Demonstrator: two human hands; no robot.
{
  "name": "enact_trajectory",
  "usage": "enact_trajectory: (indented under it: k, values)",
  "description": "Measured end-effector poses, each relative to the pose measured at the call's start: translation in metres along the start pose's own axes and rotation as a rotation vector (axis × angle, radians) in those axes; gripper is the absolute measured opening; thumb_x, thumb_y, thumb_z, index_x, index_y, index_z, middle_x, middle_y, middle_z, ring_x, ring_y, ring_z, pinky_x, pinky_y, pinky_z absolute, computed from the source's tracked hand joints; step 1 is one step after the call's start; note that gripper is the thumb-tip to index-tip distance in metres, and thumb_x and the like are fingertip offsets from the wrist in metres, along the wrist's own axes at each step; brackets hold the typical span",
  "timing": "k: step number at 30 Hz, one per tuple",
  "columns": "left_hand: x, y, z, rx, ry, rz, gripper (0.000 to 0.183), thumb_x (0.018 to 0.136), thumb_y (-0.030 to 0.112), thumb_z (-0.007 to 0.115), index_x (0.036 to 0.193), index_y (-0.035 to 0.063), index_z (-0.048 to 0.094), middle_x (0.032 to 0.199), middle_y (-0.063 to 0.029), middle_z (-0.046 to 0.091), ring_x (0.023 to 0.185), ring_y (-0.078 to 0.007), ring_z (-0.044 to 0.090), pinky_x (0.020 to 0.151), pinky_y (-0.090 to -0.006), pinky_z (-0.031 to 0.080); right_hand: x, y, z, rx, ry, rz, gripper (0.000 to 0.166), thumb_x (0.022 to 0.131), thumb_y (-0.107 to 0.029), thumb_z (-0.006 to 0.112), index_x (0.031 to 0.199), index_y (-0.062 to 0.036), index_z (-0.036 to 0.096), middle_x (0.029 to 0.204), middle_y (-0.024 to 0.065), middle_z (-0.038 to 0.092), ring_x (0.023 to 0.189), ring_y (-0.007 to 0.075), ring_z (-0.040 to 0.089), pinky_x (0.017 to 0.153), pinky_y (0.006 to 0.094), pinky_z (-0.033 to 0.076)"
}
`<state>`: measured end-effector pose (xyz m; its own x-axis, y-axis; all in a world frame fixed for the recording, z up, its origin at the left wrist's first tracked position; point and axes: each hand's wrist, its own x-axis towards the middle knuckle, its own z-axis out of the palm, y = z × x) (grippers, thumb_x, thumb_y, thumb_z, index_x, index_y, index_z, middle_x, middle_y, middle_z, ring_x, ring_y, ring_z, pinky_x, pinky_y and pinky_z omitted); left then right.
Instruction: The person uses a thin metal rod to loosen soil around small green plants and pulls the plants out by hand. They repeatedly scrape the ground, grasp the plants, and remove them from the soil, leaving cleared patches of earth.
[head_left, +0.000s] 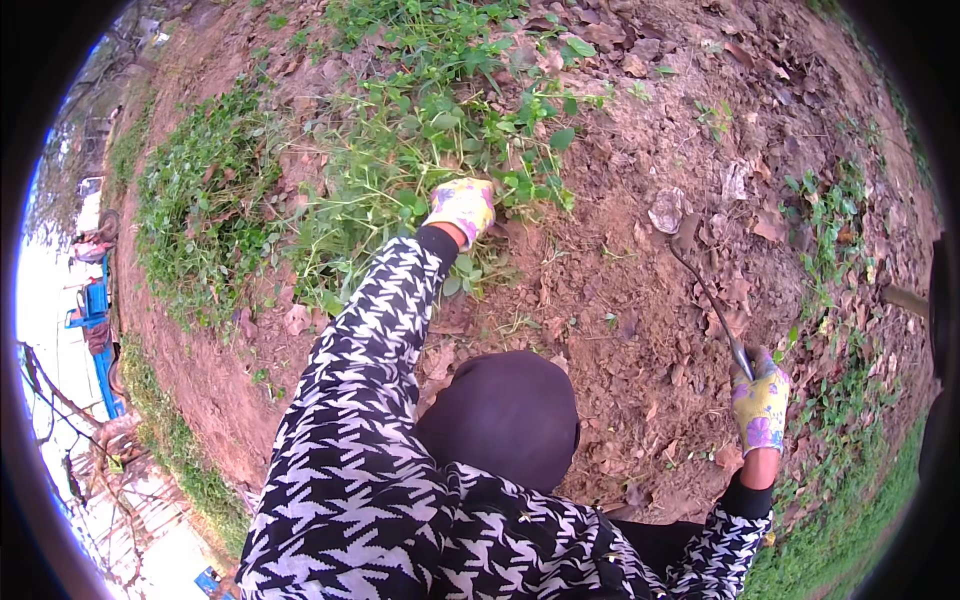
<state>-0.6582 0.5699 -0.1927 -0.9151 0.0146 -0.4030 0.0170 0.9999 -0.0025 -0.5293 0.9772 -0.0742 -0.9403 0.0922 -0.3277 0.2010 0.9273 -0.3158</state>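
Observation:
My left hand (463, 208), in a floral-patterned work glove, is closed at the near edge of a heap of green leafy weeds (390, 161). Stems spread out around its fist; the fingertips are hidden from me. Off to the right, my right hand (759, 401) wears a matching glove and grips a small hand hoe (709, 292) by its handle end. The hoe's thin bent metal shank slants away to the left. Its soil-coloured blade (684, 231) is at the ground beside a crumpled, clear plastic-looking piece of litter (667, 208).
A second mat of weeds (210, 202) lies at the left. Dry leaves (772, 225) litter the brown soil (600, 360), and low plants (829, 232) grow at right. My dark-clothed knee (502, 420) is in front. A blue vehicle or machine (96, 322) stands far left.

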Motion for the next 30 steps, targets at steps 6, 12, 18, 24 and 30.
enact_trajectory:
  k: [6,12,18,24,30]
  values:
    - [-0.043,0.085,-0.001,-0.482,-0.047,0.244,0.023,0.067,0.017,0.053,0.086,0.0032,0.057,0.077,-0.019,0.059,0.079,-0.0357,0.057,0.067,-0.0419,0.045,0.001,0.009,0.003,0.04,0.01,-0.015,0.023,0.073,-0.009,0.06,0.094,-0.0008,0.058,0.079,0.0189,0.061,0.075,0.0326,0.061,0.068,0.0362,0.046]
    - [-0.041,0.223,-0.07,-0.487,0.367,0.952,0.024,0.074,0.014,0.052,0.095,0.0041,0.055,0.066,-0.0133,0.054,0.063,-0.0283,0.054,0.062,-0.0382,0.044,-0.003,0.063,0.018,-0.095,0.02,-0.24,0.028,0.075,-0.005,0.058,0.102,0.0025,0.055,0.103,0.0179,0.059,0.095,0.023,0.057,0.082,0.0308,0.044]
    - [-0.028,0.241,-0.139,-0.286,0.51,0.938,0.028,0.076,0.011,0.047,0.103,0.009,0.055,0.074,-0.0155,0.06,0.073,-0.0326,0.059,0.066,-0.039,0.045,-0.006,0.089,0.053,-0.029,0.085,-0.135,0.026,0.08,-0.006,0.057,0.105,-0.0006,0.056,0.099,0.0119,0.061,0.09,0.0216,0.059,0.08,0.03,0.045]
    - [0.028,-0.07,-0.141,-0.123,0.516,0.162,0.03,0.076,0.008,0.054,0.105,0.0028,0.052,0.091,-0.0154,0.061,0.079,-0.0256,0.061,0.068,-0.0313,0.051,-0.005,0.037,0.013,0.086,0.043,-0.036,0.019,0.075,-0.009,0.058,0.093,-0.0019,0.058,0.081,0.0187,0.062,0.078,0.0322,0.061,0.069,0.0348,0.046]
    - [-0.111,-0.25,-0.195,-1.612,0.861,-0.79,0.067,0.086,0.052,0.035,0.138,0.0151,0.016,0.142,-0.0107,0.018,0.13,-0.0232,0.02,0.106,-0.0424,0.012,-0.005,0.039,0.017,0.164,0.023,-0.042,0.02,0.076,-0.011,0.059,0.094,-0.0021,0.058,0.081,0.0188,0.062,0.078,0.0321,0.061,0.069,0.0352,0.047]
